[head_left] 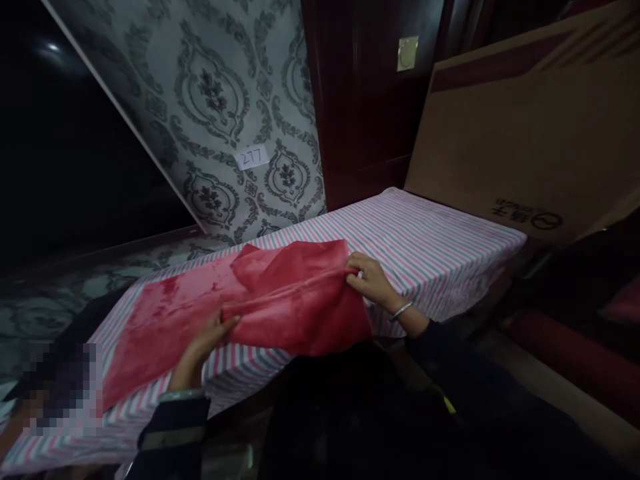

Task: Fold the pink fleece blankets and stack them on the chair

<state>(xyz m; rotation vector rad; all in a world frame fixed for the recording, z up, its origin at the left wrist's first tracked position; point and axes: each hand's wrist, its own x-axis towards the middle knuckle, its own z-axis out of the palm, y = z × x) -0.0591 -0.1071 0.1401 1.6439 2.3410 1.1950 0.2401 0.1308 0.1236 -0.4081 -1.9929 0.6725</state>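
Note:
A red plush cloth [320, 317] is pinched along its edge by both my hands, with a fold running between them. My left hand [207, 340] grips the fold's left end, thumb on top. At the right end, my right hand [371, 280] has its fingers closed on the cloth's corner. The front part of the cloth hangs over the near edge of the table [415, 230], which has a striped cover. More red fabric with darker smudges lies flat to the left; I cannot tell whether it is the same piece.
Behind the table stand a patterned wall with a paper label [253, 157] reading 277 and a dark red door [365, 100]. A large cardboard box [525, 133] leans at the back right. A person, with the face blurred, is at the lower left beside the table.

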